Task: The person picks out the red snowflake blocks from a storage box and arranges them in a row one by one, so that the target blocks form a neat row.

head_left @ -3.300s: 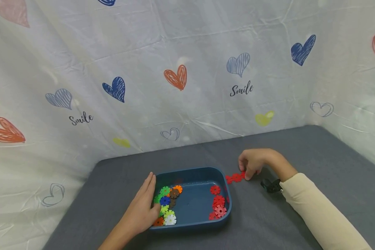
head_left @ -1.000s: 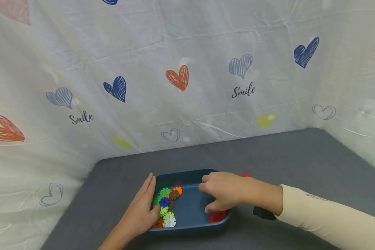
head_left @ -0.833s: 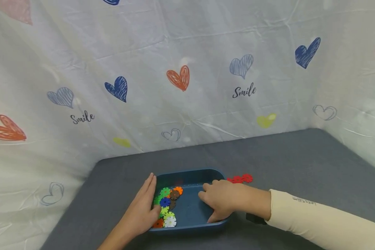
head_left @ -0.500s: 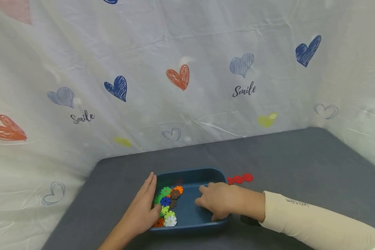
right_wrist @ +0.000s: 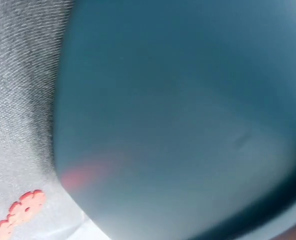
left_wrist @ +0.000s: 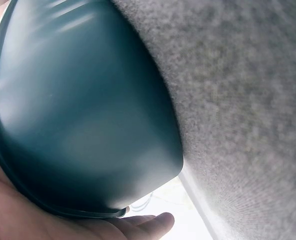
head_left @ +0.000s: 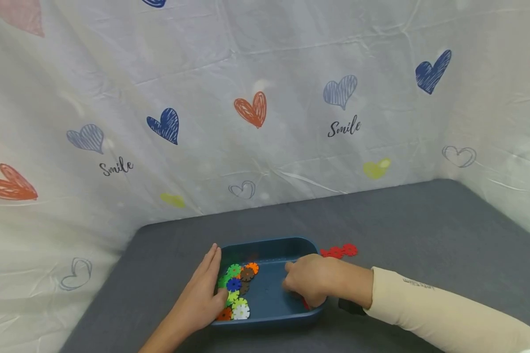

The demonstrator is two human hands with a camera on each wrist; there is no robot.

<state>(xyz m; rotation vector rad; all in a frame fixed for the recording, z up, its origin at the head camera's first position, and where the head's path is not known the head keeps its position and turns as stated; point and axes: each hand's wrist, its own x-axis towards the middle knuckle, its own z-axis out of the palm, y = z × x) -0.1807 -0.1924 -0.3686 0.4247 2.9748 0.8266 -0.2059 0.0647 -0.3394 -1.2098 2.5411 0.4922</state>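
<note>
In the head view, a blue tray (head_left: 267,294) holds several flower-shaped discs (head_left: 234,284) on its left. My left hand (head_left: 196,296) lies along the tray's left rim, fingers straight; the left wrist view shows that hand (left_wrist: 52,225) against the outer wall (left_wrist: 87,110). Inside the tray's right end, my right hand (head_left: 311,279) reaches down with fingers bent, over a bit of red disc (head_left: 305,304); its grip is hidden. Joined red discs (head_left: 336,252) lie on the cloth beyond the right rim, and show in the right wrist view as a chain (right_wrist: 26,207) beside the tray (right_wrist: 163,90).
Grey cloth (head_left: 424,220) covers the table. A white curtain (head_left: 291,162) printed with hearts hangs behind and at both sides. Under my right wrist is a dark object (head_left: 351,307), partly hidden.
My right hand has left the red chain and moved left into the tray, covering most of the red discs there. Since half a second ago its fingers have shifted, showing a bit of red. My left hand has stayed.
</note>
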